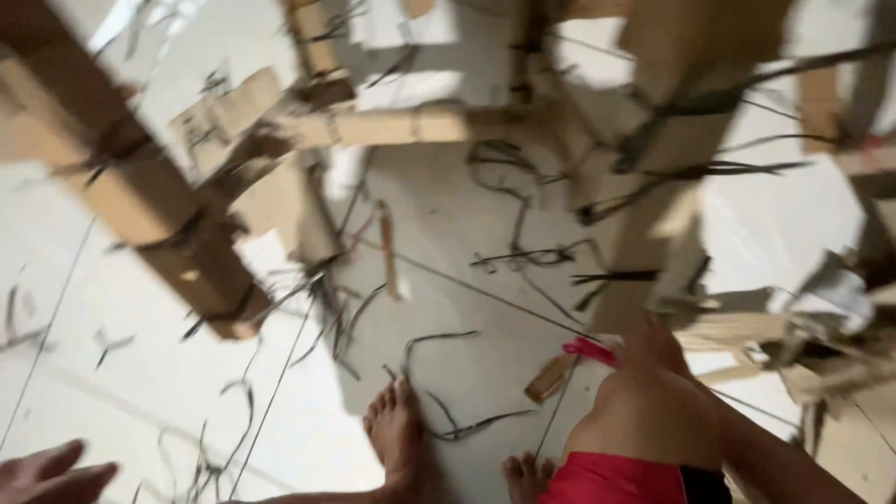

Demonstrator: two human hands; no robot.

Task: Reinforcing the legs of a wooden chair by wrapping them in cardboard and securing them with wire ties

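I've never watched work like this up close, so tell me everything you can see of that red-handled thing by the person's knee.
The red-handled tool is small and blurred. Its handle is bright pink-red and looks like plastic. It lies slanted, low over the pale floor beside a small wood block. The right hand touches its right end, just above the knee; the grip is too blurred to judge. Its working end cannot be made out.

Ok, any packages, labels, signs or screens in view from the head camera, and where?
None that I can tell: the blurred view shows only wooden frame pieces, dark strips on the pale floor, bare feet and the left hand.
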